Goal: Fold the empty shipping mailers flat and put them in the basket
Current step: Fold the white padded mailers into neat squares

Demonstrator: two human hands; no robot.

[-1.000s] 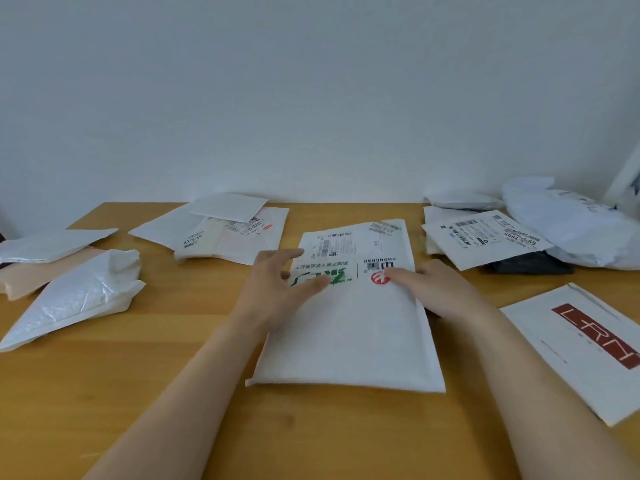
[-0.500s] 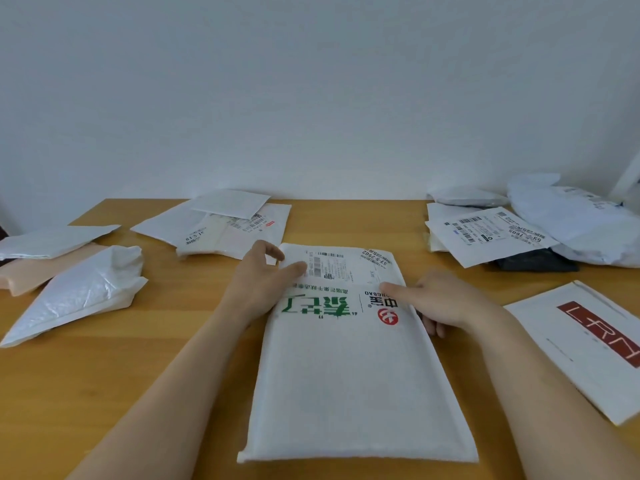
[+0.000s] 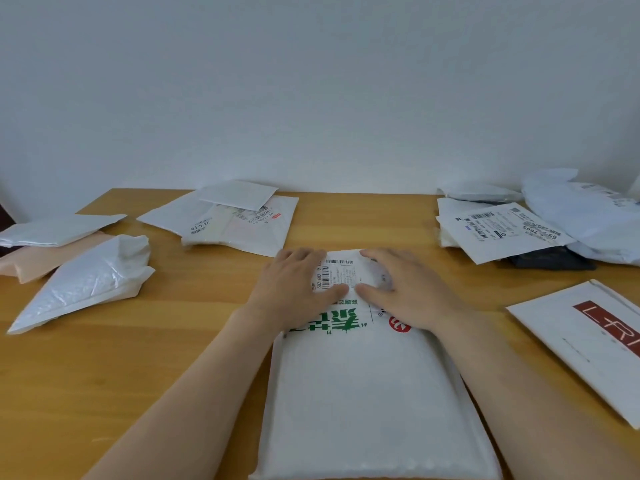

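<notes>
at the table's middle: a white padded mailer with green print lies lengthwise on the wooden table, its far end under both hands.
left hand: palm down on the far left part of the mailer, fingers straight and released, pressing rather than gripping.
right hand: likewise flat on the far right part, fingers relaxed, holding nothing; the two thumbs sit close together by the shipping label.
step in hand: likely smoothing the far end flat before the fold; no crease shows yet.
next move: probably calls for both hands to take the far edge and bring it evenly towards the near end, then press the crease so the padding does not spring back.
other mailers: a crumpled one at left, a stack behind, a heap at right, one with a red logo beside the right arm.
basket: not in view.
</notes>
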